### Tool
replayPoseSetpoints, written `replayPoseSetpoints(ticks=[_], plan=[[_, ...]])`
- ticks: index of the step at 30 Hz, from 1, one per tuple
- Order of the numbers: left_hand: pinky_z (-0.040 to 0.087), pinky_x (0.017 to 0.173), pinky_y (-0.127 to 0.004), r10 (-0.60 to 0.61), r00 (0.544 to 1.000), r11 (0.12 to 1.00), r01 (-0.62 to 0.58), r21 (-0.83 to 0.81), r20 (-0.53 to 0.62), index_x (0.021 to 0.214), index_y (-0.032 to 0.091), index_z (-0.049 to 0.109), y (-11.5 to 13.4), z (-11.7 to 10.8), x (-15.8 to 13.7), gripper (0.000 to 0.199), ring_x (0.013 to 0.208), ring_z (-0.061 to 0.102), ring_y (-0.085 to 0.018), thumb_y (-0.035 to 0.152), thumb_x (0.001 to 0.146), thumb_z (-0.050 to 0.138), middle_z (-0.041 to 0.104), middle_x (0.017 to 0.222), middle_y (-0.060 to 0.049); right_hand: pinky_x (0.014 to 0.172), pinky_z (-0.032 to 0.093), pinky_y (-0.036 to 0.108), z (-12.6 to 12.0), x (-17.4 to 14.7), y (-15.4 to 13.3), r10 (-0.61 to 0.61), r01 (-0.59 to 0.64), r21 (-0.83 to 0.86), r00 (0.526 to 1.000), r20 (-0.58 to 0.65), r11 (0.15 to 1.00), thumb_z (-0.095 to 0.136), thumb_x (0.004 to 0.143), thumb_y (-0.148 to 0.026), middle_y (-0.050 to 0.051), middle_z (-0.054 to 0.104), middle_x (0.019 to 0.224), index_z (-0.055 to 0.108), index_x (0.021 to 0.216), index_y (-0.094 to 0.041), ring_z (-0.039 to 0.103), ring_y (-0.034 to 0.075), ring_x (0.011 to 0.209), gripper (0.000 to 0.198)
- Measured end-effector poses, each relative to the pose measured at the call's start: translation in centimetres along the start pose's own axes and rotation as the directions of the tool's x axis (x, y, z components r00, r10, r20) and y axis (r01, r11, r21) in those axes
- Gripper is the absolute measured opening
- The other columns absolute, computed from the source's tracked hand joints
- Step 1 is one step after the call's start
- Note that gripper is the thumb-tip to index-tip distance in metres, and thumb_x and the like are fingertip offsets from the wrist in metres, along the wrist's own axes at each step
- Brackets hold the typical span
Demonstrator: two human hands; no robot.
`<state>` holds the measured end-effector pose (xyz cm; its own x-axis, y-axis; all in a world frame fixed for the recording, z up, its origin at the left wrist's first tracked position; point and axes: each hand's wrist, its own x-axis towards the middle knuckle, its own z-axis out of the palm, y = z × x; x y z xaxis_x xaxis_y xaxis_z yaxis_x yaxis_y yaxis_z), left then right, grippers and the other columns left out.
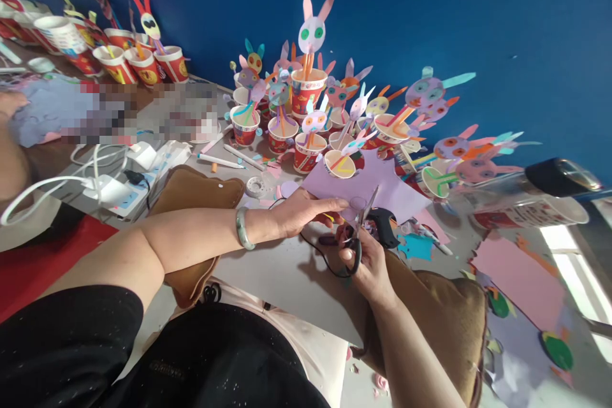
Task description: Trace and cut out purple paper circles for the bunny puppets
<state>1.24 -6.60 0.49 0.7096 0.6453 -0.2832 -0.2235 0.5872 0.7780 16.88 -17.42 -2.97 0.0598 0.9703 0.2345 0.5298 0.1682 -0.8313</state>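
A sheet of purple paper (394, 186) with jagged edges lies in front of the paper cups. My left hand (301, 209), with a jade-like bangle at its wrist, pinches the near edge of this paper between thumb and fingers. Close by, a small round outline shows on the sheet. My right hand (370, 261) grips black-handled scissors (364, 211), fingers through the loops. Their blades point up and away across the paper, next to the outline; whether they bite into it I cannot tell. Behind the scissors lies a black tool-like object (384, 227) with a cable.
Paper cups (310, 156) with rabbit-faced cut-outs crowd the back by the blue wall. A clear bottle (511, 194) stands at right. Brown cushions (437, 312) flank the workspace. A power strip (136, 188), markers (222, 161) and tape roll (259, 186) lie leftward. Another person's arm (12, 146) shows far left.
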Motion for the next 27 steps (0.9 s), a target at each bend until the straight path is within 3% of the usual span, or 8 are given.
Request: replayPoseSetpoints(ticks=[16, 27], plan=[[0.045, 0.065, -0.028, 0.012, 0.998, 1.000, -0.013, 0.027, 0.066, 0.076, 0.012, 0.067, -0.56, -0.47, 0.30, 0.046, 0.064, 0.061, -0.013, 0.050, 0.059, 0.087, 0.066, 0.068, -0.002, 0.067, 0.041, 0.034, -0.06, -0.08, 0.41, -0.024, 0.025, -0.039, 1.000, 0.014, 0.999, 0.051, 0.086, -0.075, 0.004, 0.057, 0.075, 0.059, 0.077, -0.020, 0.051, 0.020, 0.071, 0.056], [0.048, 0.067, -0.029, 0.015, 0.996, 0.997, -0.021, 0.068, 0.090, 0.066, 0.013, 0.067, -0.19, -0.42, -0.15, 0.041, 0.062, 0.060, -0.011, 0.049, 0.062, 0.086, 0.066, 0.064, -0.001, 0.064, 0.038, 0.033, -0.25, -0.25, 0.55, 0.004, -0.004, -0.062, 1.000, 0.002, 0.998, 0.048, 0.083, -0.080, 0.002, 0.053, 0.070, 0.053, 0.070, -0.021, 0.047, 0.019, 0.067, 0.060]])
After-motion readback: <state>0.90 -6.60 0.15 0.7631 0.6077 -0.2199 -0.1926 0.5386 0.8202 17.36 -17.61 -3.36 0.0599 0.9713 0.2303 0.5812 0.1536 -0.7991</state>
